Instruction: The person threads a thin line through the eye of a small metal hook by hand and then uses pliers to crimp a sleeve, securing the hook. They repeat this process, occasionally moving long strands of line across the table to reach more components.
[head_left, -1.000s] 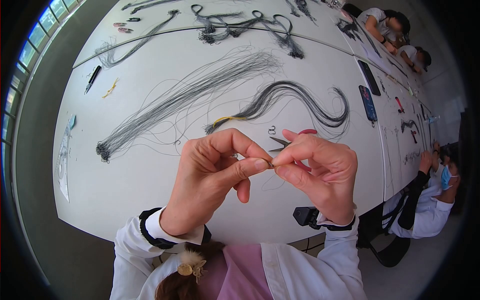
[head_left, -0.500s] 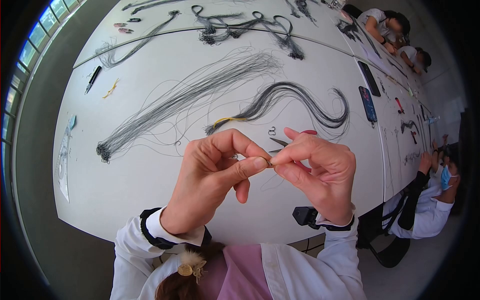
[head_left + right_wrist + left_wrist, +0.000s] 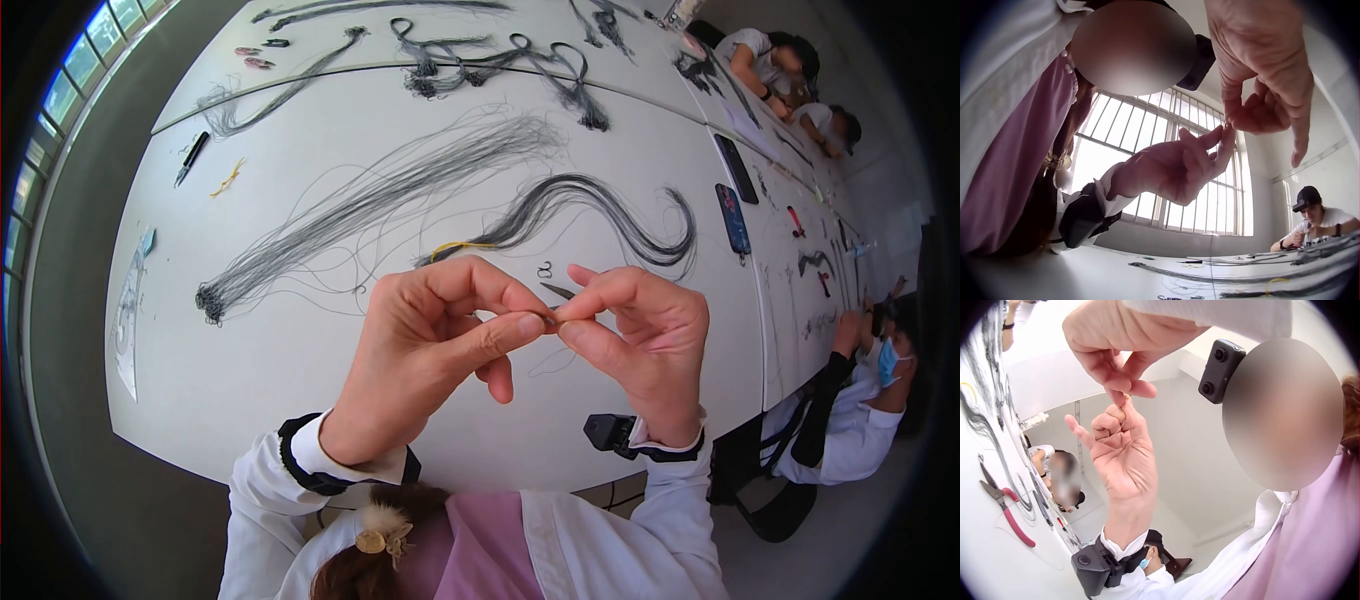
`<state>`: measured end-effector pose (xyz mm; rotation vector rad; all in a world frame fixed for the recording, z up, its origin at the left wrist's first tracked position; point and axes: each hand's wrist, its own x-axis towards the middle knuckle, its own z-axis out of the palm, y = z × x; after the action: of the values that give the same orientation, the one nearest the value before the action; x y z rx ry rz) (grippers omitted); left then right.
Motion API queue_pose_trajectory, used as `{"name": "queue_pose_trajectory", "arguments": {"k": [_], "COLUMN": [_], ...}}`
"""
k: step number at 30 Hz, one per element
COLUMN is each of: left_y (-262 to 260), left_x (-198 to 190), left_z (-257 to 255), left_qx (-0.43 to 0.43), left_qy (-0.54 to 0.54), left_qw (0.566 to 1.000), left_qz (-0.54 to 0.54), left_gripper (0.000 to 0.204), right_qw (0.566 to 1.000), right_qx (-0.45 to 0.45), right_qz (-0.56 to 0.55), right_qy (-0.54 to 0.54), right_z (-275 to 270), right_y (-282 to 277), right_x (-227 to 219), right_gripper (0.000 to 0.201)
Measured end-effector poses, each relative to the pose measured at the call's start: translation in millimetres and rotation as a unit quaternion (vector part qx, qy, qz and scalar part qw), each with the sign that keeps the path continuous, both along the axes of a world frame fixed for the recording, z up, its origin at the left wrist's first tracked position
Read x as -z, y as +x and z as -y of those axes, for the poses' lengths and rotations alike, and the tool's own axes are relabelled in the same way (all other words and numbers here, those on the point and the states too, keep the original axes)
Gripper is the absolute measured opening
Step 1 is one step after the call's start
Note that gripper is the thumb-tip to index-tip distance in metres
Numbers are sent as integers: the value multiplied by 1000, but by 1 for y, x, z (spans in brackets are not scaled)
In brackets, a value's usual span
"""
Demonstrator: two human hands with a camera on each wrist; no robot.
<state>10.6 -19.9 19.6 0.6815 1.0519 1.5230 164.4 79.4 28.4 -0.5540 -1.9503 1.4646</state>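
In the head view my left hand (image 3: 430, 345) and right hand (image 3: 645, 345) meet fingertip to fingertip above the table. Thumb and index finger of each pinch a tiny dark piece (image 3: 549, 320) with fine thread on it; mostly hidden, its kind I cannot tell. A loose strand crosses the right palm in the left wrist view. Behind the right fingers lie red-handled cutters (image 3: 1019, 528), their blade (image 3: 556, 290) peeking out in the head view. Two small hooks (image 3: 545, 269) lie just beyond. A dark thread bundle with a yellow tie (image 3: 462, 245) curves past the left hand.
A long loose thread bundle (image 3: 370, 205) stretches diagonally across the white table (image 3: 230, 390). A black pen-like tool (image 3: 191, 159) and yellow ties (image 3: 228, 178) lie left. Looped bundles (image 3: 480, 70) lie farther back, phones (image 3: 732, 217) at right. Other people sit along the right side.
The joined fingertips have shifted slightly right and the pinch continues. My right hand now covers the red handles of the cutters. The head view has tilted a little.
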Motion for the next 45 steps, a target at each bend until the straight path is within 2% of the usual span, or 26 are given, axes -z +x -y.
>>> {"name": "queue_pose_trajectory", "arguments": {"k": [4, 8, 10, 11, 13, 14, 16, 17, 19, 23, 25, 30, 35, 45], "left_y": [2, 3, 3, 3, 3, 3, 3, 3, 4, 5, 5, 6, 8, 8], "left_x": [0, -3, -2, -2, -3, -4, -4, -5, -4, -3, -1, -2, -3, -1], "left_z": [1, 3, 3, 4, 4, 4, 4, 4, 5, 5, 5, 6, 4, 4], "left_qx": [-27, -43, -44, -45, -46, -47, -48, -49, -58, -71, -67, -56, -44, -44], "left_qy": [34, 37, 39, 40, 41, 41, 44, 45, 51, 71, 76, 55, 32, 35], "left_qw": [999, 997, 996, 996, 996, 996, 995, 995, 992, 981, 981, 986, 997, 992], "left_qz": [-25, -52, -61, -69, -67, -65, -70, -75, -101, -168, -163, -147, -56, -116], "left_gripper": [4, 5, 6, 6, 6, 6, 6, 5, 5, 3, 3, 2, 5, 9], "right_qw": [998, 997, 989, 989, 967, 968, 935, 935, 971, 984, 990, 992, 993, 991], "right_qx": [-25, -70, -97, -97, -123, -124, -142, -143, -90, -86, -55, -35, -29, -10], "right_qz": [-13, -38, -43, -43, -32, -31, -20, -20, -1, 6, -9, -10, -6, 18], "right_qy": [-56, -24, -105, -104, -219, -218, -324, -324, -223, -159, -133, -118, -111, -132], "right_z": [0, -3, 0, 1, 1, 0, -1, 0, 3, 4, 6, 5, 3, 3], "right_y": [0, -4, -5, -5, -3, -1, 2, 1, -2, -1, -1, 0, 0, -1], "right_x": [0, 6, 7, 7, 7, 4, -5, -5, -4, -4, -1, 3, 5, 0], "right_gripper": [8, 8, 8, 8, 7, 7, 6, 6, 8, 7, 6, 4, 4, 1]}}
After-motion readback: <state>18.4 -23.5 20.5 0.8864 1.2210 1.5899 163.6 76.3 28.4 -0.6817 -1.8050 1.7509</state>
